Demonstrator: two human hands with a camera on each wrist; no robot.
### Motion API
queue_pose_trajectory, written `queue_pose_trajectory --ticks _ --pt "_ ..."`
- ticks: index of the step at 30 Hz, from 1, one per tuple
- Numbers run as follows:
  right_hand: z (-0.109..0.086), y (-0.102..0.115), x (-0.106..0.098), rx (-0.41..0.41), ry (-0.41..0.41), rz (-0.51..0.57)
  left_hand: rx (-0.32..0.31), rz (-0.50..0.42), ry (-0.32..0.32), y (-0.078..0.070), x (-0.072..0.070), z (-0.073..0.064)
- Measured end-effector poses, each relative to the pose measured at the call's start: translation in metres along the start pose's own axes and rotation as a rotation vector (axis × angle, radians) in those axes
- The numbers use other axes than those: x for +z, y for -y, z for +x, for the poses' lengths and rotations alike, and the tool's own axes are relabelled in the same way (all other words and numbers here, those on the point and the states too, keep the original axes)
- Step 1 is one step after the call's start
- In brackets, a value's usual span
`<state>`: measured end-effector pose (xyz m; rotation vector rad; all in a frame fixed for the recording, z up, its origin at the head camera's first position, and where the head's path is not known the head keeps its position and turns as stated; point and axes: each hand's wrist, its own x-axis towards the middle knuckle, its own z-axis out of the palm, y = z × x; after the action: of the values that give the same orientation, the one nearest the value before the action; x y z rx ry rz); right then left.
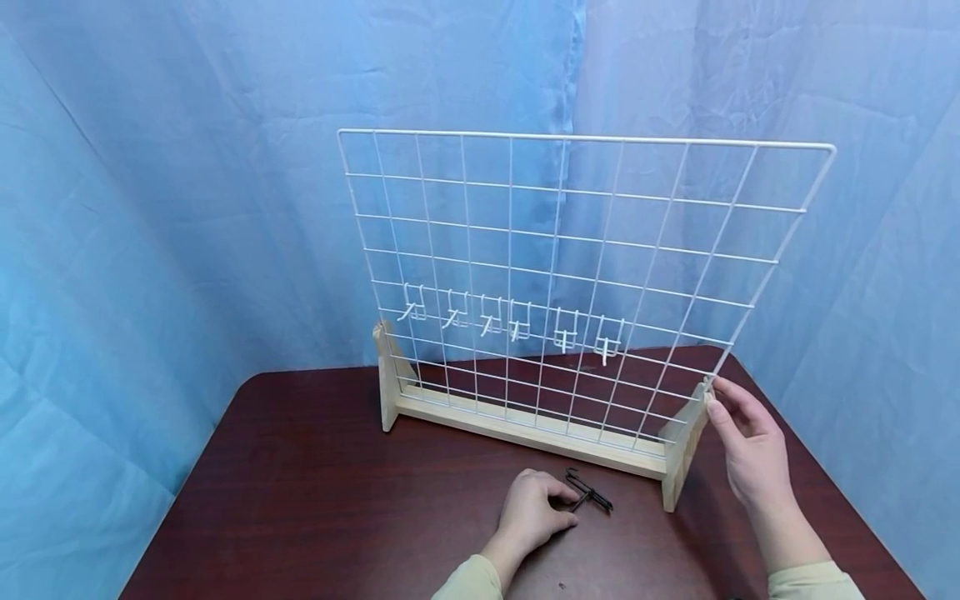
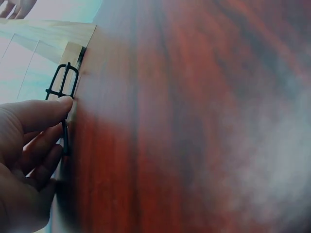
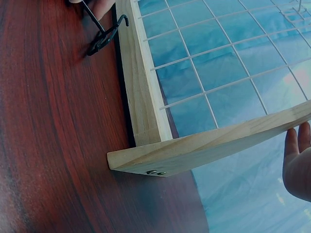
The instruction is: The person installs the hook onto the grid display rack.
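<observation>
My left hand (image 1: pixel 534 510) pinches a black wire hook (image 1: pixel 591 493) between thumb and fingers, low over the table in front of the stand. In the left wrist view the looped wire back of that hook (image 2: pixel 68 68) sticks out past the thumb. A white wire grid panel (image 1: pixel 585 137) stands upright in a pale wooden stand (image 1: pixel 525 427). At the top of the stand's right end piece (image 1: pixel 678 454), my right hand (image 1: pixel 756 462) holds the wood with thumb and fingers, beside the grid's edge.
Several white hooks (image 1: pixel 606 350) hang in a row along one grid wire. Under the stand is a dark reddish-brown table (image 1: pixel 315 483). Blue curtains (image 1: pixel 225 208) surround the table at the back and sides. Bolt heads (image 3: pixel 153 172) show on the outer face of the right end piece.
</observation>
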<state>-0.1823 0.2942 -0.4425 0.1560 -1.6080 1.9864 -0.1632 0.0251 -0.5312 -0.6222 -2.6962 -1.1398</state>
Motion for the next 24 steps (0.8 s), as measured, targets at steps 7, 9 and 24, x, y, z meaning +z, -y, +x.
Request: queue_pose_trajectory --ticks 7,9,24 --pt "0.0 0.0 0.0 0.003 -0.001 -0.005 0.081 0.007 -0.049 0.009 0.001 -0.001" --pt "0.0 0.001 0.0 0.005 0.0 -0.008 0.083 -0.005 -0.056 0.011 0.001 -0.001" --pt "0.0 0.0 -0.002 0.011 0.005 -0.025 -0.128 -0.367 -0.001 0.013 -0.004 0.001"
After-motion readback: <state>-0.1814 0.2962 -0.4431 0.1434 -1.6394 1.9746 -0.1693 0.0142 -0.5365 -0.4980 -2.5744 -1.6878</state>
